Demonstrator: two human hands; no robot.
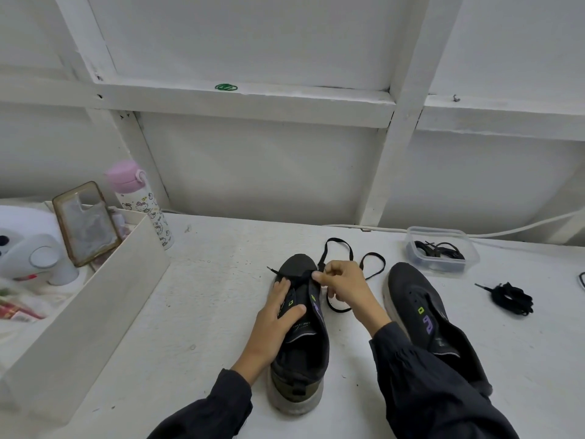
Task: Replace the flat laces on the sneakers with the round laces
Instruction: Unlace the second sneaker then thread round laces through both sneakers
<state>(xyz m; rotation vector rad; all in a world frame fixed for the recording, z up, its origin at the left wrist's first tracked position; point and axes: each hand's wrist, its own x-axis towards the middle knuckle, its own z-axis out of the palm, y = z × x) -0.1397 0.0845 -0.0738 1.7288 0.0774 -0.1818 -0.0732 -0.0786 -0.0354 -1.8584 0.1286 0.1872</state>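
Snagging is my main worry from here. The left hand point(278, 315) lies flat on the sneaker point(300, 359), fingers straight, pressing its upper down onto the table point(205, 296). The right hand point(343, 286) pinches the flat lace point(375, 264) near the toe-end eyelets. The free length of that lace loops across the table beyond the toe and back beside the shoe, and one tip pokes out left of the toe.

If I pull while the loops cross, they may knot, or the tip may jam at an eyelet. A hard tug could also drag the sneaker out from under the left hand, since it only presses.

The other sneaker point(411, 296) stands just to the right with no lace in it. Behind it the tub point(443, 236) holds black laces point(438, 250), which I take for the round ones. A loose bundle point(511, 297) lies further right, and confusing the two is another risk.
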